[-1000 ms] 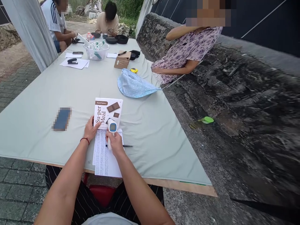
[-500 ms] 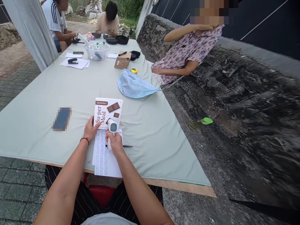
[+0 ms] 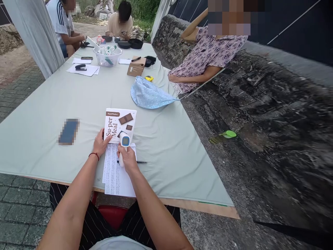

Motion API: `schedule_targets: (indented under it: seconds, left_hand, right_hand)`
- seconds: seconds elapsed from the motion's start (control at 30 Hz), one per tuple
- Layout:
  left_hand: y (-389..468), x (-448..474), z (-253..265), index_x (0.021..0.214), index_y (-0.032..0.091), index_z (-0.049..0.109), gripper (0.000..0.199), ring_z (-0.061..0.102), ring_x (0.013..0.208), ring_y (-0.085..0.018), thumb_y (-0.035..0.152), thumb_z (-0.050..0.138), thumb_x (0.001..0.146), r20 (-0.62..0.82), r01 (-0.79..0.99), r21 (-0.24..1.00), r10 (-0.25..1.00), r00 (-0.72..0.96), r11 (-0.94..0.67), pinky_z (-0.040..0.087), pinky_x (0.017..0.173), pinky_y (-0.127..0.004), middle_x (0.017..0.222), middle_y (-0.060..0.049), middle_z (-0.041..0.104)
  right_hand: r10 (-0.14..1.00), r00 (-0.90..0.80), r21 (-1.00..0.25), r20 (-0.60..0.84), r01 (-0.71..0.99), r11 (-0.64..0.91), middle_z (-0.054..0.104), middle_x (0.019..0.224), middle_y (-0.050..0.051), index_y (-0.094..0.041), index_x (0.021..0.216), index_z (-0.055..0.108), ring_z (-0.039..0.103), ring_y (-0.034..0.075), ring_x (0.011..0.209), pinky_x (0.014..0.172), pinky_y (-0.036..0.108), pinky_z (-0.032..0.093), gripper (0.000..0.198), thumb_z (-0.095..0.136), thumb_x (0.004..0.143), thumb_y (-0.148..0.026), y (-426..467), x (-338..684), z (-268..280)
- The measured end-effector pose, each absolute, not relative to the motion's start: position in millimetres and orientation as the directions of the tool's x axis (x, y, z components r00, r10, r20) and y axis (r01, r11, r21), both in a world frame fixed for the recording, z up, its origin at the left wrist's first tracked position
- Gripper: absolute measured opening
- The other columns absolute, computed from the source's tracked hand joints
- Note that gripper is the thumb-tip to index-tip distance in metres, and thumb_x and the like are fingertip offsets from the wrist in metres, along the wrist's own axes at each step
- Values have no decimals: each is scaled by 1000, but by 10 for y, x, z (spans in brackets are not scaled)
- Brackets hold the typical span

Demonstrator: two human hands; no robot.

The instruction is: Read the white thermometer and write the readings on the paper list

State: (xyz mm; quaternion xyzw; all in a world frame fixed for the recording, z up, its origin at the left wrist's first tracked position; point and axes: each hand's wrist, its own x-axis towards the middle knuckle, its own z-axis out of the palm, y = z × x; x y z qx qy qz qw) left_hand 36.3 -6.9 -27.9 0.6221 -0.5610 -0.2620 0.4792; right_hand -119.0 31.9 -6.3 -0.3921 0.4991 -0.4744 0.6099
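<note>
The left hand [image 3: 100, 143], a thin dark red cord around its wrist, holds the lower left side of a flat white rectangular pack printed with brown shapes [image 3: 120, 125], its thumb lying on the front face and the other fingers mostly hidden along the edge. The right hand [image 3: 127, 158] is closed around the handle of a white plastic handheld thermometer with a blue-rimmed screen [image 3: 125, 141], fingers wrapped about the grip. The thermometer's head stands in front of the pack's lower right corner; whether the two touch cannot be told. Both are over the near part of a worktop covered in pale green cloth [image 3: 85, 95]. Below the pack, white paper sheets covered in small handwriting [image 3: 111, 173] reach past the near edge, and a slim black pen [image 3: 142, 162] lies crosswise, partly hidden by the right hand. A dark rectangular phone, blurred out [image 3: 68, 132], lies to the left, well apart from the hands. Farther off is a light blue dotted cloth hat [image 3: 153, 94], a small yellow tape measure [image 3: 148, 78] just beyond it. A person in a purple patterned garment [image 3: 205, 57] sits at the right side.
</note>
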Motion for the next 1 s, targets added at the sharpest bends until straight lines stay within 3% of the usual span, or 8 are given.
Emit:
schedule_targets:
  seconds: [0.27,0.53,0.87,1.0]
  left_hand:
    - [-58,355,-266,135,19,51,62,60,113,-28,54,60,85,216,-433,896,-951,222,102,47,99,-43,124,-10,64]
    - [-58,368,-256,135,18,49,64,59,115,-28,55,62,84,226,-399,908,-951,211,127,46,101,-43,127,-11,63]
    - [-60,397,-202,137,20,48,71,58,120,-28,57,67,79,170,-280,954,-964,203,110,46,104,-45,131,-11,61]
    - [-89,456,-100,132,19,50,77,60,116,-30,54,79,69,107,-258,963,-991,82,82,49,101,-47,127,-11,63]
  right_hand:
    - [-956,174,-927,-236,256,275,53,61,-4,-21,83,55,46,13,57,55,26,37,33,69,67,-46,442,-1312,130]
    - [-951,193,-916,-243,278,290,53,63,-2,-19,77,53,45,12,59,53,25,34,36,70,65,-49,497,-1428,243]
    - [-987,71,-960,-146,232,158,55,69,0,-18,76,57,48,13,64,61,27,39,34,71,71,-48,602,-1841,363]
    - [-997,-10,-975,-72,212,68,57,73,1,-17,78,60,51,14,68,65,28,41,31,71,75,-46,639,-2093,480]
